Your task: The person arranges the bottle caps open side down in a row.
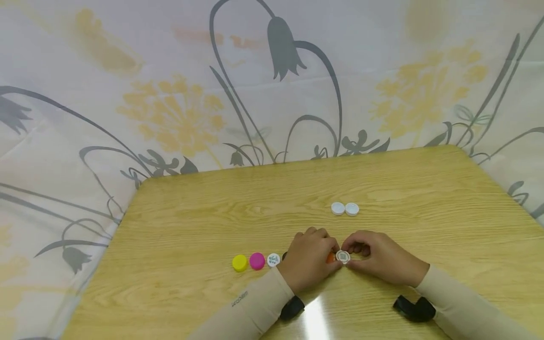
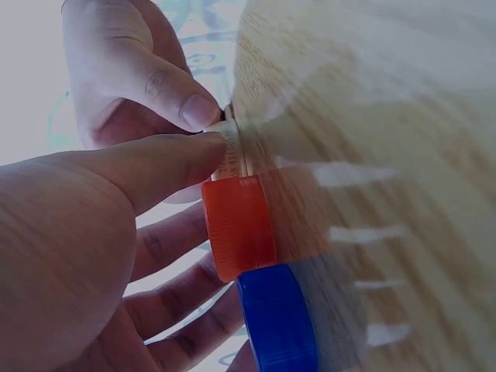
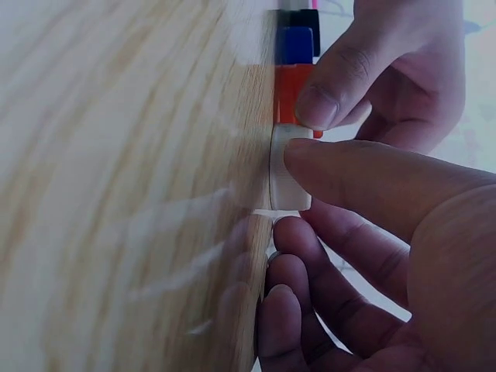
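Observation:
A white bottle cap (image 1: 343,257) with a printed square on top lies on the table at the right end of a row. Thumb and forefinger of my left hand (image 1: 307,260) pinch it from the left. From the right, my right hand (image 1: 384,259) pinches the same cap, its other fingers curled beneath the palm in the right wrist view. Against the white cap stands an orange cap (image 2: 239,229), and a blue cap (image 2: 277,319) follows it. In the head view my left hand covers most of the orange cap and hides the blue one.
Leftward the row continues with a black cap (image 3: 310,21), a white cap with green print (image 1: 274,259), a magenta cap (image 1: 257,261) and a yellow cap (image 1: 240,263). Farther back, two white caps (image 1: 338,208) sit side by side on the wooden table (image 1: 204,212). A flowered cloth (image 1: 255,94) hangs behind.

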A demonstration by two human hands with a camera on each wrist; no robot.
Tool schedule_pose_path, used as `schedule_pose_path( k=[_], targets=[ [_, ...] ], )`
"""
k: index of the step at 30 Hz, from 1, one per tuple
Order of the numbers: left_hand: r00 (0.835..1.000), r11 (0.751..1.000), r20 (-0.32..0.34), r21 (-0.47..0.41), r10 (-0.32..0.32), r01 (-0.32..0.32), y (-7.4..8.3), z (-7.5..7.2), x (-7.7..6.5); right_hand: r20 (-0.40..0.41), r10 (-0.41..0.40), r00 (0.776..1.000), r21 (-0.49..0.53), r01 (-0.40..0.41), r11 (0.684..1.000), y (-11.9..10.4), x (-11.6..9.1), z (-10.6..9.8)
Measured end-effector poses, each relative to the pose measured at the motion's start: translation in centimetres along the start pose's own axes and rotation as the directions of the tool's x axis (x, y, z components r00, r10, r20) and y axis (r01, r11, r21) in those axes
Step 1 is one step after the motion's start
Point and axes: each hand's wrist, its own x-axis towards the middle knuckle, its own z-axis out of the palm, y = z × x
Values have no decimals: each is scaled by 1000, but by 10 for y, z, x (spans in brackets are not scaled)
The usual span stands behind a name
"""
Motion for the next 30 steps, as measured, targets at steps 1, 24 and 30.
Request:
schedule_pose_path(
  k=[1, 24, 30],
  targets=[
    [1000, 1000, 0, 0, 2, -2, 0, 0, 0, 1, 1, 1000, 1, -1, 1000, 0, 0, 0],
    [1000, 998, 26, -53, 17, -16, 1, -6, 2, -33, 31, 999, -28, -32, 999, 1, 2, -17],
    [1000, 997, -7, -69, 19, -20, -4, -22, 6, -131, 57, 990, -72, -67, 995, 1, 14, -29]
  ],
)
